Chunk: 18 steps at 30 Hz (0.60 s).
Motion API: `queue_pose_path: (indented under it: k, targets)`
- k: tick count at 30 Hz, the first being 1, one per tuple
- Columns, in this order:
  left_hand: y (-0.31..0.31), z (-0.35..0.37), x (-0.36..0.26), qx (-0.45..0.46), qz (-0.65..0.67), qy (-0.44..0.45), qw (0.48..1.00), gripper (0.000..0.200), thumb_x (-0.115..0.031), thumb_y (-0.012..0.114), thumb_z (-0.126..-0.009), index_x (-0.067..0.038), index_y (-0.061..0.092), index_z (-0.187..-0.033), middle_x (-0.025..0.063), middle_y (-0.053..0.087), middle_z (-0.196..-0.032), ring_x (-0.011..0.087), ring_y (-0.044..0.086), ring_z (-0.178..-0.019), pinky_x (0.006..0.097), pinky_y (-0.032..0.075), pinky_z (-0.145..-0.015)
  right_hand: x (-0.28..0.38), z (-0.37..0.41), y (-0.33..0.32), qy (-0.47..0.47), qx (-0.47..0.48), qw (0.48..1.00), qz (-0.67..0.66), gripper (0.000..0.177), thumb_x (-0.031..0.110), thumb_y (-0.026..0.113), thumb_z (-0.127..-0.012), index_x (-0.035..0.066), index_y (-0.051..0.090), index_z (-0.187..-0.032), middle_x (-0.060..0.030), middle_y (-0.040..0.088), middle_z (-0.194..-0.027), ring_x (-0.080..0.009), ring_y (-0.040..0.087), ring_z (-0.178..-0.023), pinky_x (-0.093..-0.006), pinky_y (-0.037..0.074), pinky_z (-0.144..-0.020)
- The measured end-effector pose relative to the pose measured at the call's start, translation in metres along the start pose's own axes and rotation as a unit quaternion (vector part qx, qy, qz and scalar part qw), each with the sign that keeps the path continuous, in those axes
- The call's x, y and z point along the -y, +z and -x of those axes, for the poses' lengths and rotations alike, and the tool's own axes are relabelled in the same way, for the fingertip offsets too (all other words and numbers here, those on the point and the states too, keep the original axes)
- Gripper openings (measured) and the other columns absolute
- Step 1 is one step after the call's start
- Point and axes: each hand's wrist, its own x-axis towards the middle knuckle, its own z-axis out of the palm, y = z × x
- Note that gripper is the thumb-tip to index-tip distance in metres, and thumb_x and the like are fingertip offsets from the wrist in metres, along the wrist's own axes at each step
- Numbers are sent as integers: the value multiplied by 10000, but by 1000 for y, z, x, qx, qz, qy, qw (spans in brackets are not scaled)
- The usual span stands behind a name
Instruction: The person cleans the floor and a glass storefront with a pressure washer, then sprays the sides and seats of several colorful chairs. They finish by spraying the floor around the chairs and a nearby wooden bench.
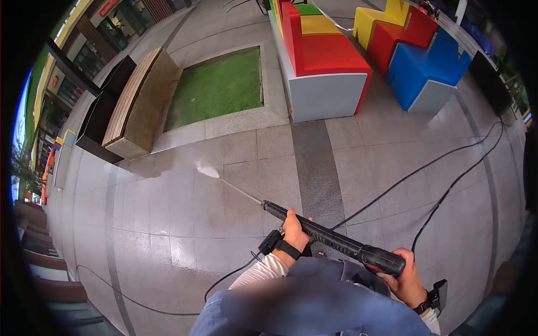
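A black pressure washer lance (336, 238) slants across my front, its tip toward the upper left. My left hand (294, 230) is wrapped round its forward part. At the rear grip, near the trigger, my right hand (408, 283) is closed. From the nozzle a white spray of water (208, 170) comes out toward the paving. A black hose (430, 219) hangs from near the rear grip and lies off to the right. Each wrist carries a black strap with a device on it.
Wet grey paving (168, 224) spreads ahead and left. A wooden-topped bench (134, 95) with black planters edges a square of grass (218, 89). Red, yellow and blue block seats (336, 56) stand ahead and right. A thin cable (120, 289) trails at lower left.
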Motion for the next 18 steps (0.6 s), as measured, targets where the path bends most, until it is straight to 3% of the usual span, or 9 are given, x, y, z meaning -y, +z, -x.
queue_pose_path:
  k: [3,4,6,8,10,12,14,16,18]
  targets:
    - [0,43,31,0,-45,1,999,364,-390,469,-832,-83,358,-993,88,394,-816,213,455,-639,408,452,-566,-26,54,2,26,-83,996,-12,578,72,718,-652,-5,304,-1047,-150,501,-832,-257,540,-711,-327,427,-659]
    - [6,39,49,44,-62,8,997,375,-385,491,-827,-57,375,-968,86,397,-803,212,452,-632,398,464,-582,-39,78,2,57,-89,994,-38,582,-53,650,-620,25,296,-1076,-127,477,-897,-214,507,-818,-312,396,-756]
    - [36,44,80,132,-106,-65,983,385,-374,539,-816,-42,391,-942,97,444,-838,237,505,-711,409,479,-611,-49,111,-3,54,-183,980,58,578,-77,591,-614,6,288,-1100,-118,435,-884,-200,466,-823,-327,356,-805]
    - [59,38,116,242,-71,-109,962,427,-338,556,-819,-19,384,-1045,128,444,-946,262,519,-785,424,472,-684,-40,113,-11,38,-235,959,153,552,-58,565,-656,6,278,-1123,-105,430,-871,-174,473,-768,-295,387,-738]
    - [73,31,132,260,-56,-113,957,439,-307,544,-831,8,373,-1084,141,437,-986,265,518,-790,427,464,-717,-47,114,-10,135,-254,957,-23,536,-43,544,-693,19,267,-1149,-92,437,-866,-143,482,-675,-249,409,-638]
    - [63,25,116,255,-56,-69,963,426,-310,537,-834,15,374,-1055,147,439,-985,271,523,-802,441,461,-722,-67,104,-4,42,-247,964,93,517,-33,534,-721,37,265,-1157,-94,459,-876,-115,491,-615,-213,413,-545]
    - [27,9,84,214,-43,-25,976,397,-296,536,-834,11,371,-1024,160,456,-962,285,530,-818,460,462,-726,-36,75,7,145,-176,963,-142,528,4,575,-719,2,251,-1136,-100,475,-815,-148,503,-637,-251,419,-604]
    - [-22,18,45,185,-6,-11,983,337,-276,498,-848,10,381,-981,166,475,-927,292,529,-852,477,449,-763,-32,52,18,136,-113,961,-212,513,10,562,-731,14,247,-1136,-106,504,-831,-136,510,-608,-227,417,-566]
    - [-66,50,16,177,27,-45,983,291,-248,459,-855,15,397,-964,160,493,-893,289,524,-891,477,425,-822,-71,48,22,42,-42,988,-141,521,26,548,-747,34,244,-1170,-107,488,-918,-137,527,-689,-254,492,-561]
